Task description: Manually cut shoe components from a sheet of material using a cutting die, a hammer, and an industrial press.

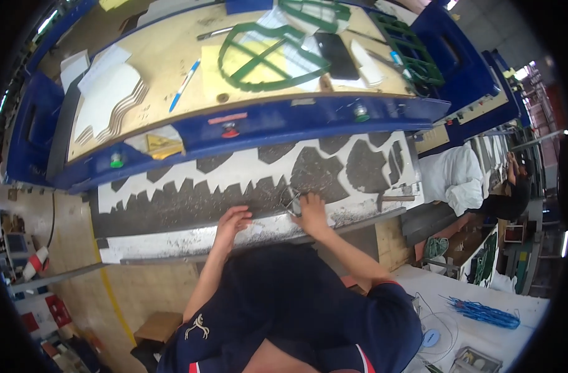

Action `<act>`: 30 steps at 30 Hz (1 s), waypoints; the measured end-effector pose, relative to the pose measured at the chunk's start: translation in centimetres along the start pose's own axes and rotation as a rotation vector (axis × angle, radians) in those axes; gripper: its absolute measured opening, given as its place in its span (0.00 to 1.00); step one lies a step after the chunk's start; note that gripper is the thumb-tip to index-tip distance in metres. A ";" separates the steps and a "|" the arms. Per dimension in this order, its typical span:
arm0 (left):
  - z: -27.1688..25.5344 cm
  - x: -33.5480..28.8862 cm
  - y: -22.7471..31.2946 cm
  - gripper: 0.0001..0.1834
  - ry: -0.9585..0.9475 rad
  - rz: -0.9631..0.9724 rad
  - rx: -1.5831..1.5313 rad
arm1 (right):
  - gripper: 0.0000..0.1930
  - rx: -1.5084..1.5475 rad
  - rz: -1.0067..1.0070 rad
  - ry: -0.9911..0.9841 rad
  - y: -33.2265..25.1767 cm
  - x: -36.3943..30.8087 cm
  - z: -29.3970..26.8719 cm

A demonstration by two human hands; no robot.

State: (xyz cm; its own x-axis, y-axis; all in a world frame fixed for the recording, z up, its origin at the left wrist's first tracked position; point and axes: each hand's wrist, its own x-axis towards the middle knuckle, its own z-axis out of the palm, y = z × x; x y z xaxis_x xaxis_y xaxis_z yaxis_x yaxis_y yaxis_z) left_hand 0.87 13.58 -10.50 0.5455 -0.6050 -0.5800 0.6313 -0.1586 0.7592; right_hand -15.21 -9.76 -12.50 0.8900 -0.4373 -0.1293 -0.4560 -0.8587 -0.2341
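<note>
My right hand [312, 216] is closed around a small, thin metal tool [293, 202], perhaps scissors, low over a dark grey sheet [197, 204]. Its exact kind is too blurred to tell. The sheet has a jagged upper edge and lies on a white board [166, 241] strewn with dark crumbs. To the left, my left hand [235, 220] hovers at the sheet's near edge, fingers stretched out and nothing in them. Large dark grey cut shapes [366, 166] lie beyond and to the right of my right hand.
Behind the board runs a blue machine beam [265, 124] with coloured buttons. The wooden top above it carries green cutting frames [268, 57], a marker [184, 85], a black flat device [337, 57] and stacked white templates [110, 99]. A hammer [396, 198] lies at right; another person [514, 189] works farther off.
</note>
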 end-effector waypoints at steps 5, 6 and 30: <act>-1.2 0.1 0.8 0.14 0.012 0.013 0.016 | 0.29 0.594 0.123 0.036 0.8 1.4 -4.8; -1.7 0.5 0.7 0.14 0.041 0.022 0.034 | 0.29 0.761 0.150 0.069 0.5 2.1 -8.8; -7.3 3.7 -3.1 0.09 0.349 0.490 0.328 | 0.09 0.105 0.492 0.693 26.3 0.5 -11.9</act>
State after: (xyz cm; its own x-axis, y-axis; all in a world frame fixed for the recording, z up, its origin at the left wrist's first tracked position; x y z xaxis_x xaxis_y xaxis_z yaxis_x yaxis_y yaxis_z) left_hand 4.94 17.50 -17.17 0.9063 -0.3887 -0.1663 0.0966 -0.1926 0.9765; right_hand -26.67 -35.75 -7.27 0.3789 -0.8479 0.3709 -0.7599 -0.5138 -0.3982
